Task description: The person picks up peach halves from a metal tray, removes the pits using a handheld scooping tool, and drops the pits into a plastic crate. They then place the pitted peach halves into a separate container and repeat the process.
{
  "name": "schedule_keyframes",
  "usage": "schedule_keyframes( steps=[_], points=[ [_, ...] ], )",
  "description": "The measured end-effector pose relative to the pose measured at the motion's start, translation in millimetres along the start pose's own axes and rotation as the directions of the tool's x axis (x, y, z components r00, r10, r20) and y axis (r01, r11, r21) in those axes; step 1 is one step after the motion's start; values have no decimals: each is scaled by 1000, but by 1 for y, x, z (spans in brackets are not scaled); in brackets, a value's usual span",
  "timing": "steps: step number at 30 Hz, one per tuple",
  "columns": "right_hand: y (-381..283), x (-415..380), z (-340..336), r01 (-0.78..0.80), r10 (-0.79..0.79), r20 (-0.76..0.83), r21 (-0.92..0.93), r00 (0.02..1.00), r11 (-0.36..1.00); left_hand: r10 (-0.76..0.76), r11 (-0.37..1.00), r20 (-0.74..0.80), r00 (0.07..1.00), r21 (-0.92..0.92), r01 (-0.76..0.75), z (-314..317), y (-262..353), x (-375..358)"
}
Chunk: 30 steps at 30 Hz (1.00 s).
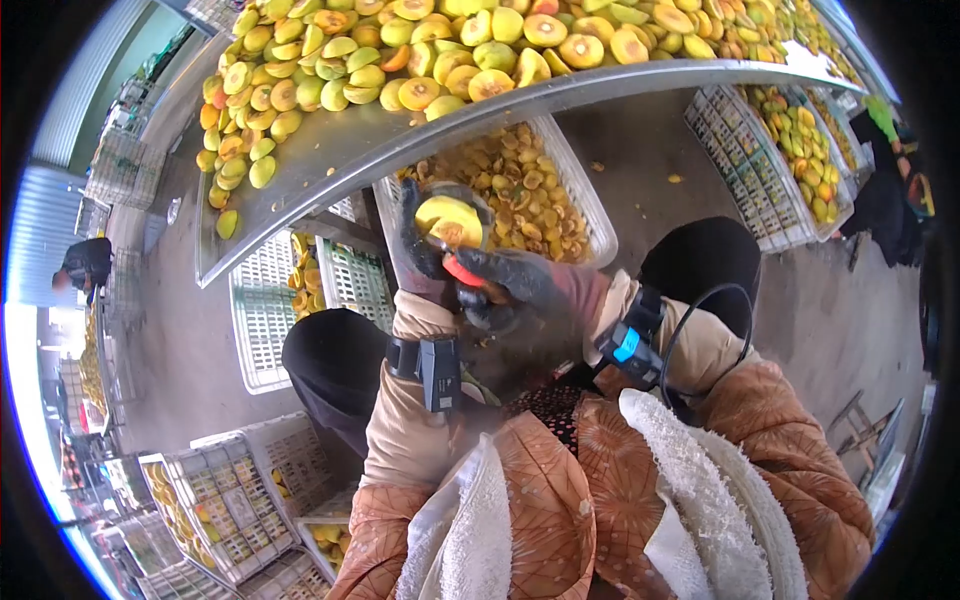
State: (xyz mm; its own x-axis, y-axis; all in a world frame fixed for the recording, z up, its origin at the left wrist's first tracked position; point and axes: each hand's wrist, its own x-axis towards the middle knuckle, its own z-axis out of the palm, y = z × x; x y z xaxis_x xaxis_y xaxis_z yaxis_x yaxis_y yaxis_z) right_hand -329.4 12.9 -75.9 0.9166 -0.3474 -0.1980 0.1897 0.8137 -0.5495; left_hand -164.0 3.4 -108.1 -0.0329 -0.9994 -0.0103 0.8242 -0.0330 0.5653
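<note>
My left hand (422,245), in a dark glove, is closed round a halved yellow peach (450,218), its cut face showing. My right hand (520,285), gloved as well, grips a small tool with a red handle (461,271), held against the fruit. The tool's working end is mostly hidden by the hands and the peach. Both hands are close together in front of the metal table's edge (390,150). Below them stands a white crate (603,235) of brownish-yellow fruit pieces (520,190), too small to make out exactly.
Many halved peaches (420,60) are heaped on the metal table. Fruit-filled crates (750,165) stand at right, others (225,500) at lower left. My knees (335,375) flank the work. One person (85,265) is at far left, another (890,200) at right.
</note>
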Motion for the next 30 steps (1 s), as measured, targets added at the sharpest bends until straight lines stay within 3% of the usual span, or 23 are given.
schedule_keyframes(
  steps=[1, 2, 3, 4, 5, 6, 8, 9, 11, 12, 13, 14, 15, 16, 17, 18, 20, 23, 24, 26, 27, 28, 30],
  points=[
    [3, 7, 3, 94, -114, -67, -251, 991, 963, 326, 903, -231, 917, 363, -229, -1, -5, 0],
    [9, 13, -3, 90, -109, -59, -257, 992, 962, 14, 1000, -201, 980, 6, -13, -9, 14, -12],
    [17, 20, -13, 123, -138, -99, -151, 985, 981, 215, 937, -252, 944, 326, -126, -36, 21, -24],
    [20, 22, -19, 163, -168, -143, -45, 975, 986, 413, 763, -230, 881, 615, -197, -61, 27, -31],
    [8, 11, -3, 286, -478, -184, -602, 859, 745, 414, 760, -219, 883, 617, -204, -65, 42, -32],
    [8, 9, -9, 298, -491, -178, -605, 853, 738, 411, 782, -226, 883, 585, -214, -67, 59, -30],
    [10, 10, -24, -100, -10, -486, -199, 874, 975, 406, 821, -241, 882, 520, -236, -67, 95, -24],
    [8, 13, -15, -176, -38, -559, -324, 828, 929, 404, 840, -251, 880, 484, -247, -65, 110, -21],
    [6, 16, -11, -198, -36, -552, -358, 833, 913, 392, 878, -285, 875, 401, -263, -56, 124, -15],
    [4, 16, -11, -222, -26, -547, -382, 837, 897, 377, 867, -313, 872, 450, -214, -21, 119, 11],
    [2, 16, -12, -191, -42, -530, -377, 847, 906, 558, 573, -171, 812, 787, -228, -24, 114, 48],
    [0, 16, -13, -186, -48, -531, -377, 846, 907, 560, 526, -254, 789, 845, -101, 17, 106, 69],
    [-3, 15, -14, -164, -61, -497, -399, 866, 902, 511, 173, -79, 856, 985, -13, 1, 110, 106],
    [-6, 14, -15, -142, -77, -463, -420, 883, 897, 501, -257, 24, 865, 959, 122, -19, 109, 146],
    [-7, 14, -16, -134, -89, -470, -420, 878, 898, 447, -514, 123, 886, 846, 142, -12, 101, 164],
    [-6, 16, -18, -117, -114, -475, -431, 872, 895, 368, -616, 84, 926, 768, 175, -3, 92, 174],
    [-11, 17, -20, -95, -148, -483, -443, 863, 892, 267, -580, 141, 953, 814, 43, -28, 83, 202],
    [-15, 16, -24, -111, -147, -533, -422, 833, 900, 240, -520, 83, 967, 852, 56, -18, 83, 196],
    [-14, 16, -27, -38, -246, -535, -465, 808, 884, 238, -523, 78, 968, 850, 60, -15, 82, 185],
    [-16, 16, -29, 33, -339, -524, -507, 781, 861, 448, -280, 253, 857, 951, -134, -4, 78, 155],
    [-16, 13, -27, 145, -523, -433, -652, 734, 744, 400, 392, 100, 911, 880, -269, 7, 73, 132],
    [-17, 10, -23, 241, -678, -313, -770, 664, 591, 328, 647, -72, 942, 744, -168, 34, 69, 99],
    [-21, 5, -14, 206, -682, -280, -816, 676, 540, 177, 879, -196, 965, 472, -65, 26, 61, 61]
  ],
)
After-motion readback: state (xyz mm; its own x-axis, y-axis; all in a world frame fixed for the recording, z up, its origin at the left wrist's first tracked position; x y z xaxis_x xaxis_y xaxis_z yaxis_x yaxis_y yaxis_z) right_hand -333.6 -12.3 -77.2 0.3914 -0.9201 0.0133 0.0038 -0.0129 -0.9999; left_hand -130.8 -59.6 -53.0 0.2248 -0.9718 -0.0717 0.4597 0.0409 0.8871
